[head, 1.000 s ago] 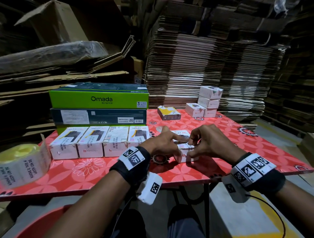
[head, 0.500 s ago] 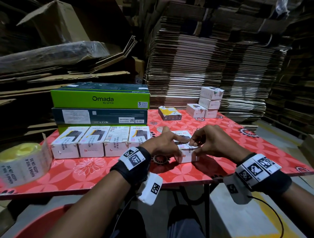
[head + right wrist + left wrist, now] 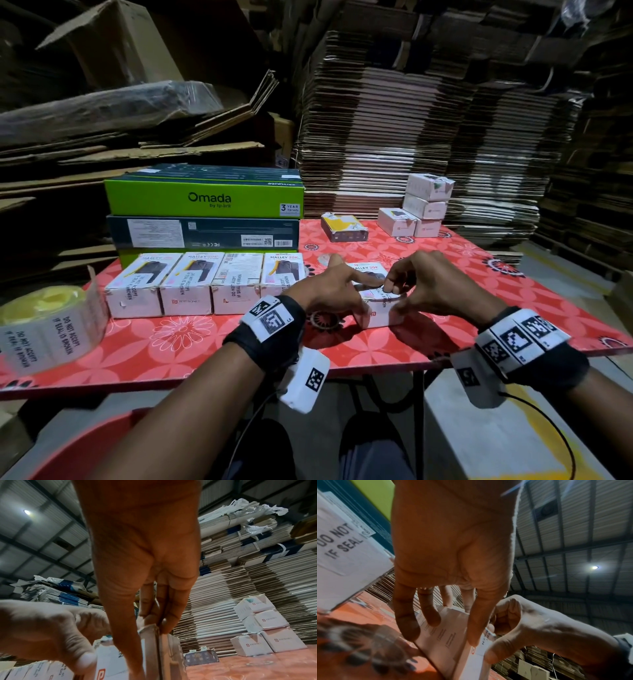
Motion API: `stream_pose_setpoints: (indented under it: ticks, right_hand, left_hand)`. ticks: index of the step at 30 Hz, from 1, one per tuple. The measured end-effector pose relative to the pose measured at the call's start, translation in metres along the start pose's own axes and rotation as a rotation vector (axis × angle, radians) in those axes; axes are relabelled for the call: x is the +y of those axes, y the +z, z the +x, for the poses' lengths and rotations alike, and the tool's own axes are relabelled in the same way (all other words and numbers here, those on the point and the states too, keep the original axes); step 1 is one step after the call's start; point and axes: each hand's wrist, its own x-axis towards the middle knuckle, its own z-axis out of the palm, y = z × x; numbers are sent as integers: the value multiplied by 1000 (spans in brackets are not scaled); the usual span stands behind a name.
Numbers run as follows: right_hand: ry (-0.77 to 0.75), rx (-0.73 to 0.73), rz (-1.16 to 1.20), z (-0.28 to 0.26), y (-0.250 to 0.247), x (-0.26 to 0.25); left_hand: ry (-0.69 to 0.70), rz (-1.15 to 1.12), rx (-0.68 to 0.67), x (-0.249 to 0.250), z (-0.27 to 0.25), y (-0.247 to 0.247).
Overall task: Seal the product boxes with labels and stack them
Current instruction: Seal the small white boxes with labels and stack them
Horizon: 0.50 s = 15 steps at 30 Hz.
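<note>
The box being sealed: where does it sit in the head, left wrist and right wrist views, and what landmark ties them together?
Head: the box sits at centre, between the left hand and the right hand.
Left wrist: the box is at lower centre, under the fingers.
Right wrist: the box is at bottom centre, its top edge pinched.
Shared landmark: the red flowered table beneath it.

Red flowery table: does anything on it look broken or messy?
Yes. The small yellow-and-dark cardboard box at the back of the red flowery table has a ragged, torn top edge. The white cardboard boxes stacked to its right show crumpled, ripped corners too. The white product box being labelled looks fine.
</note>
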Motion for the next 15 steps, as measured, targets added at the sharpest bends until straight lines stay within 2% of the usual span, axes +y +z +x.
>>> stream_pose_setpoints:
  ticks: [7, 12, 15]
  right_hand:
    - [-5, -28, -25, 0, 0, -1]
    - [8, 72, -44, 0, 9, -4]
    - [56, 25, -26, -1, 5, -2]
  left_hand:
    - [-3, 4, 1, 2, -2, -1]
    - [4, 4, -22, 2, -2, -1]
    - [-2, 9, -8, 1, -1, -1]
